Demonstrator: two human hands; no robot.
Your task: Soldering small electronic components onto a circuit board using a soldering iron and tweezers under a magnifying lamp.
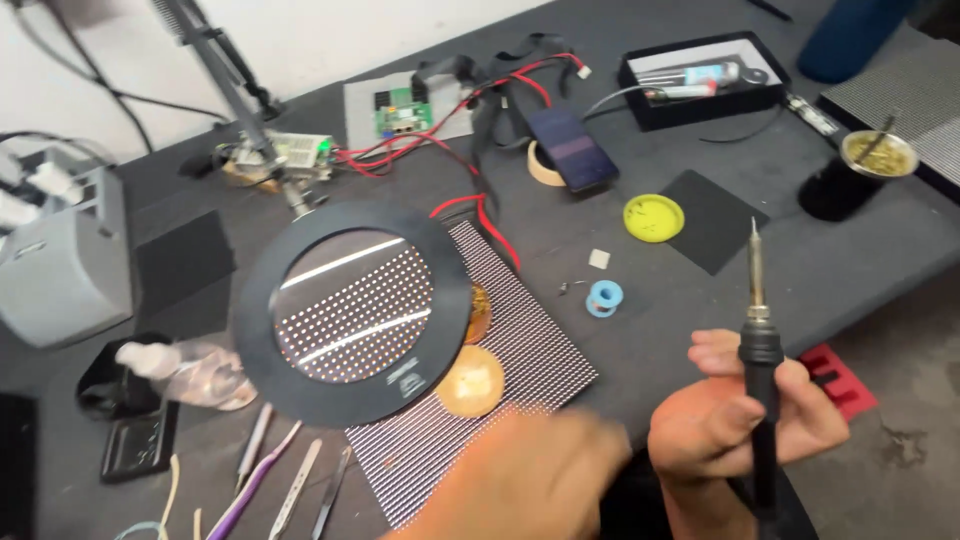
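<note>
— Blurred at the bench's near edge, the left hand (520, 480) is seen over the near corner of the LED panel (520, 350). Whether anything is gripped by it cannot be told.

— And the right hand (740, 420)?

— It is clenched around the black handle of a soldering iron (757, 330), held upright past the bench's near edge, tip pointed up.

— What is laid on the bench itself?

— The panel is set near the near edge, partly covered by a round magnifier (350, 310) on an arm. Two amber tape rolls (470, 380) are rested on the panel beside the lens. A blue solder spool (604, 297) is placed just right of the panel, a yellow lid (654, 217) beyond it. Tweezers (300, 485) are lined up at the near left edge.
</note>
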